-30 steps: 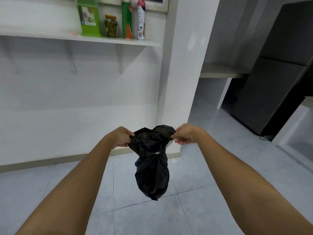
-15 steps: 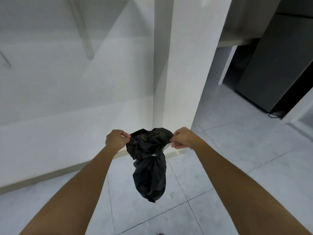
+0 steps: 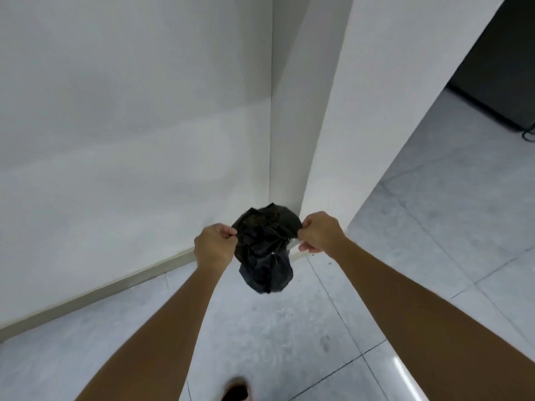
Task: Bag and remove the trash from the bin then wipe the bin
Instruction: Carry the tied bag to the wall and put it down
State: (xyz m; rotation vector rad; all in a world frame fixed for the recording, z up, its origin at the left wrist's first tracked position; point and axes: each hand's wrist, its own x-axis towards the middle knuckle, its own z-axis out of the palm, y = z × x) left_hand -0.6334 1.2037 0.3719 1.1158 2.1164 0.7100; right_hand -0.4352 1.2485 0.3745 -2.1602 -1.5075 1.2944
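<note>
— Black crinkled plastic: we hold the small black plastic trash bag (image 3: 265, 250) in the air between us and the white wall corner (image 3: 285, 157), its long axis hanging straight down.

— Our left hand (image 3: 214, 246) and right hand (image 3: 318, 232) each pinch a side of its gathered mouth, fingers closed tight, equally near.

— The grey tiled floor (image 3: 419, 227) lies open to our right; the wall and pale baseboard (image 3: 121, 287) close the left. No bin shows here.
</note>
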